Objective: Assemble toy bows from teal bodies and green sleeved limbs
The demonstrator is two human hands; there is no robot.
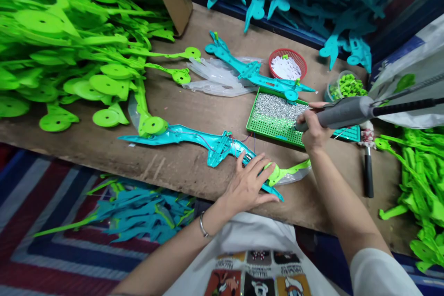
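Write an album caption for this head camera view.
Left hand resting on a teal part, right hand holding a grey tool at a green tray.

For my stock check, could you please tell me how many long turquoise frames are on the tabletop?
2: the near frame under the left hand, and the far frame across the clear plastic pieces. More could be hidden under the green heap.

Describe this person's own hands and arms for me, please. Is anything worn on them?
Both hands are bare, without gloves. The left hand has a slim, silvery bangle at its wrist; the right hand shows none. A short, plain white sleeve covers the upper right arm. The left sleeve is out of view.
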